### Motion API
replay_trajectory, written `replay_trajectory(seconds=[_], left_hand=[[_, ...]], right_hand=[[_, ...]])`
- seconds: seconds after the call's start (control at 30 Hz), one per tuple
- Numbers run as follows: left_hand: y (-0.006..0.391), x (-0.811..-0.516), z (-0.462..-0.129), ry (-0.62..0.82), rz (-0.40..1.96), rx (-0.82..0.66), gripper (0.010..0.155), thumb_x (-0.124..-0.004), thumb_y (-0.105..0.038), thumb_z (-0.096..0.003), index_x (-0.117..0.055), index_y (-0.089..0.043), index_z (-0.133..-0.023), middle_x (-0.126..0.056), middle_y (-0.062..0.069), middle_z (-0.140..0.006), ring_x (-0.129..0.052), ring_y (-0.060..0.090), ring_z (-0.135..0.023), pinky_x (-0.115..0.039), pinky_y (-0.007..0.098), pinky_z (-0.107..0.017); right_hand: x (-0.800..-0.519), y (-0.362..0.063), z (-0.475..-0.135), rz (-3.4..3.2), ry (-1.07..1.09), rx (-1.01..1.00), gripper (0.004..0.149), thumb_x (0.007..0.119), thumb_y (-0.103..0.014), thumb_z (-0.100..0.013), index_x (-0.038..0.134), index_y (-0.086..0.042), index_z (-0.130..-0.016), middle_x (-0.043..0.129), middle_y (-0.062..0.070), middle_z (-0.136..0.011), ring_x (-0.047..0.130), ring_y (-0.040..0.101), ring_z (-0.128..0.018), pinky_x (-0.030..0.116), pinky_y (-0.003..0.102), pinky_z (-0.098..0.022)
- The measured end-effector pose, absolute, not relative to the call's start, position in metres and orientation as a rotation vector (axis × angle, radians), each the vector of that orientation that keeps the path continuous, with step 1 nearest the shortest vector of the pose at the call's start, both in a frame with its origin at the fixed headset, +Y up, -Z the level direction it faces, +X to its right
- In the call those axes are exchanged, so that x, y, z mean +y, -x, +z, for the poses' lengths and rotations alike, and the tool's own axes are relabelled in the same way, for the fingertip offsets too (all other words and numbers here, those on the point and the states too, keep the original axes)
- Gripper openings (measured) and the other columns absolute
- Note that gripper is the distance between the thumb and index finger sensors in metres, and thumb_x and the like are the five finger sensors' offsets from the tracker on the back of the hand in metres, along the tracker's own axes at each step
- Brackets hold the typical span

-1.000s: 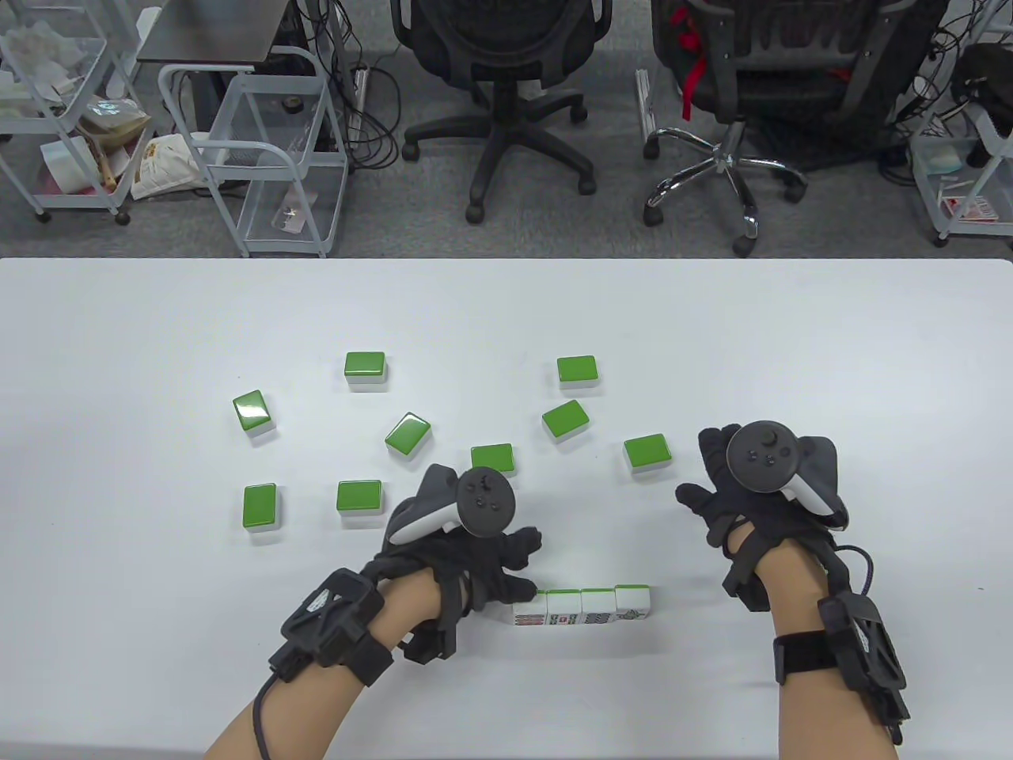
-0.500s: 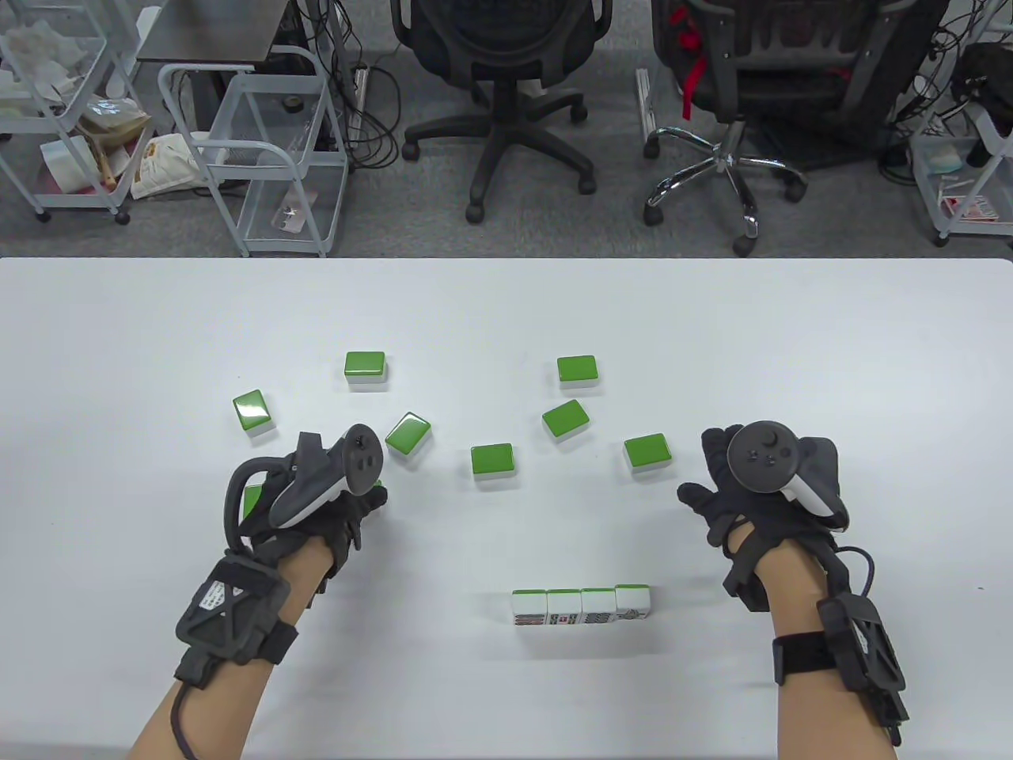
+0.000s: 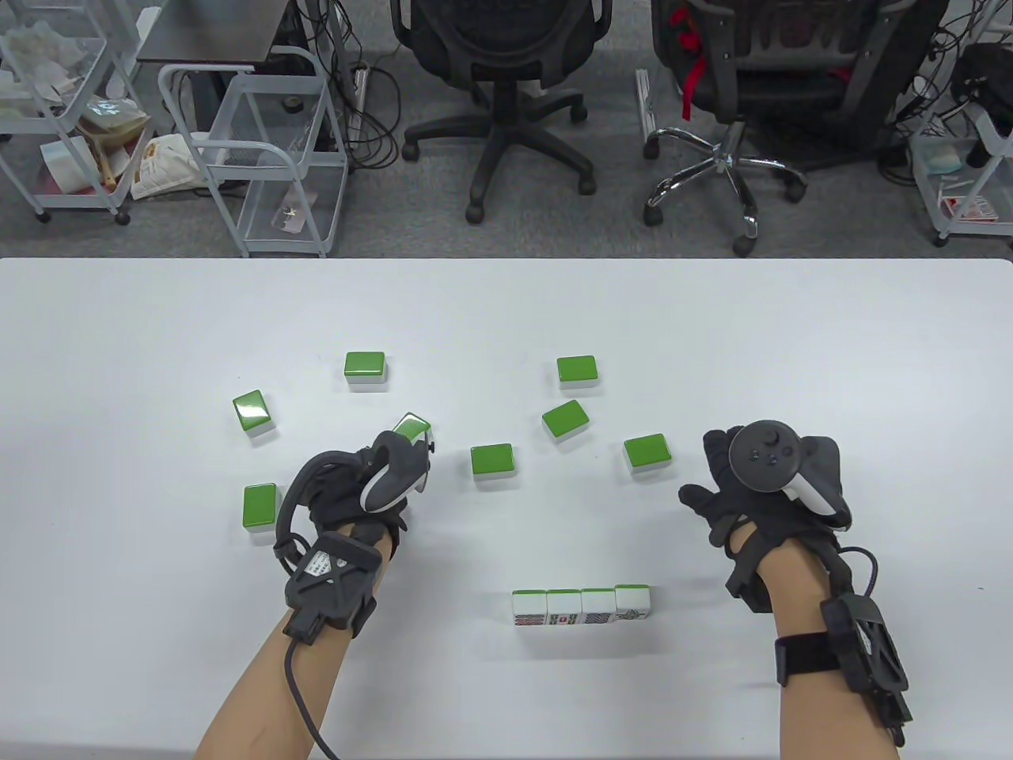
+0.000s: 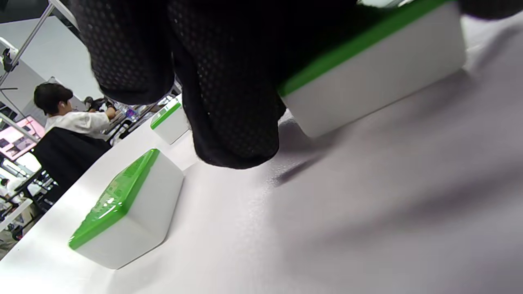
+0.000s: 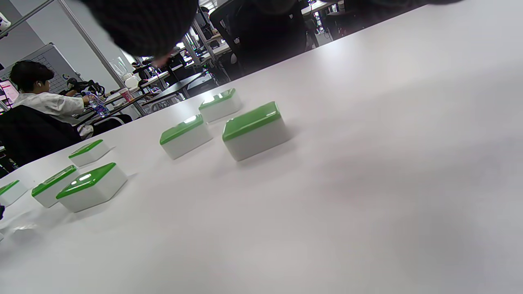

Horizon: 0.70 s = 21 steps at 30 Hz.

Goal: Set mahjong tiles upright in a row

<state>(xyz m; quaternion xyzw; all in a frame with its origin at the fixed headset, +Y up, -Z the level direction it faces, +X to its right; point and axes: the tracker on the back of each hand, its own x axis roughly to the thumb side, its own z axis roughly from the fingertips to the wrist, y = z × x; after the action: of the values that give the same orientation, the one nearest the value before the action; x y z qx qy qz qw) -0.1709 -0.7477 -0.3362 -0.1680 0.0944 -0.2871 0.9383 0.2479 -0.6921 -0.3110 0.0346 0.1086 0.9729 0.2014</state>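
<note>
Several white-faced mahjong tiles (image 3: 582, 608) stand upright in a row near the table's front. Several more tiles lie flat, green backs up, across the middle, such as one (image 3: 492, 461) and another (image 3: 648, 454). My left hand (image 3: 388, 475) covers one flat tile left of the middle. In the left wrist view its fingers (image 4: 229, 102) lie over that tile's green back (image 4: 376, 69) and grip it, with the thumb at its end. My right hand (image 3: 700, 467) rests open and empty on the table, right of the row. The right wrist view shows flat tiles (image 5: 253, 128) ahead of it.
Other flat tiles lie at the left (image 3: 259, 507), far left (image 3: 253, 412) and back (image 3: 365, 369); one (image 3: 411, 426) peeks out just past my left hand. Office chairs (image 3: 498, 87) and wire carts (image 3: 261, 150) stand beyond the table's far edge.
My left hand left the row's left end, swung left to the flat tiles, then settled over one and closed on it. My right hand has not moved.
</note>
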Motion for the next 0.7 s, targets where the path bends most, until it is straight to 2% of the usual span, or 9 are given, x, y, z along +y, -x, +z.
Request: replay_trajectory(seconds=[0.07,0.13,0.17,0.27,0.37,0.47,0.57,0.7], left_hand=[[0.173,-0.746,-0.336,0.360,-0.528,0.173,0.079,-0.072,-0.071,-0.0266,-0.066,-0.025,-0.091,-0.095,0.000,-0.086,-0.115,0.008,-0.051,-0.090,0.041,-0.049],[0.175,-0.741,-0.334,0.393,-0.435,0.141,0.077,-0.077,-0.066,-0.0271,-0.065,-0.025,-0.091,-0.091,0.002,-0.089,-0.114,0.012,-0.062,-0.088,0.041,-0.054],[0.177,-0.737,-0.330,0.427,-0.385,0.104,0.077,-0.077,-0.064,-0.0274,-0.064,-0.025,-0.092,-0.089,0.002,-0.091,-0.112,0.013,-0.068,-0.087,0.041,-0.057],[0.177,-0.722,-0.314,0.466,-0.256,0.004,0.077,-0.079,-0.058,-0.0273,-0.060,-0.024,-0.093,-0.083,0.004,-0.095,-0.112,0.017,-0.071,-0.086,0.042,-0.058],[0.171,-0.710,-0.297,0.489,-0.141,-0.102,0.077,-0.081,-0.048,-0.0259,-0.057,-0.023,-0.094,-0.077,0.006,-0.099,-0.114,0.011,-0.062,-0.088,0.041,-0.057],[0.154,-0.705,-0.279,0.560,0.011,-0.241,0.077,-0.079,-0.045,-0.0248,-0.056,-0.024,-0.095,-0.075,0.006,-0.101,-0.114,0.009,-0.062,-0.088,0.040,-0.058],[0.134,-0.713,-0.266,0.664,0.154,-0.374,0.076,-0.079,-0.044,-0.0243,-0.057,-0.024,-0.094,-0.076,0.006,-0.101,-0.115,0.008,-0.061,-0.087,0.039,-0.059],[0.112,-0.724,-0.255,0.760,0.230,-0.467,0.075,-0.078,-0.043,-0.0241,-0.059,-0.022,-0.093,-0.078,0.007,-0.099,-0.116,0.009,-0.061,-0.087,0.040,-0.059]], right_hand=[[-0.693,-0.248,-0.311,2.715,-0.096,0.310,0.081,0.078,-0.046,-0.035,0.045,-0.004,-0.096,0.035,0.030,-0.103,0.043,0.064,-0.089,0.052,0.071,-0.057],[-0.692,-0.248,-0.310,2.711,-0.094,0.312,0.081,0.078,-0.046,-0.035,0.046,-0.004,-0.096,0.035,0.030,-0.103,0.043,0.064,-0.089,0.052,0.072,-0.057],[-0.692,-0.249,-0.310,2.712,-0.095,0.310,0.081,0.078,-0.046,-0.035,0.046,-0.004,-0.096,0.034,0.030,-0.103,0.043,0.064,-0.089,0.052,0.071,-0.057],[-0.692,-0.249,-0.311,2.712,-0.096,0.306,0.081,0.078,-0.046,-0.035,0.045,-0.004,-0.096,0.034,0.030,-0.103,0.043,0.064,-0.089,0.052,0.071,-0.057],[-0.693,-0.248,-0.311,2.722,-0.096,0.312,0.081,0.078,-0.046,-0.035,0.045,-0.004,-0.096,0.034,0.030,-0.103,0.043,0.064,-0.089,0.052,0.071,-0.057],[-0.694,-0.248,-0.311,2.724,-0.096,0.318,0.081,0.078,-0.046,-0.035,0.045,-0.004,-0.096,0.034,0.030,-0.103,0.043,0.064,-0.089,0.052,0.071,-0.058],[-0.694,-0.247,-0.310,2.719,-0.102,0.323,0.081,0.078,-0.046,-0.035,0.045,-0.004,-0.096,0.034,0.030,-0.103,0.042,0.064,-0.089,0.051,0.072,-0.058],[-0.695,-0.246,-0.310,2.719,-0.105,0.325,0.081,0.078,-0.046,-0.035,0.045,-0.004,-0.096,0.034,0.030,-0.103,0.042,0.063,-0.089,0.051,0.072,-0.058]])
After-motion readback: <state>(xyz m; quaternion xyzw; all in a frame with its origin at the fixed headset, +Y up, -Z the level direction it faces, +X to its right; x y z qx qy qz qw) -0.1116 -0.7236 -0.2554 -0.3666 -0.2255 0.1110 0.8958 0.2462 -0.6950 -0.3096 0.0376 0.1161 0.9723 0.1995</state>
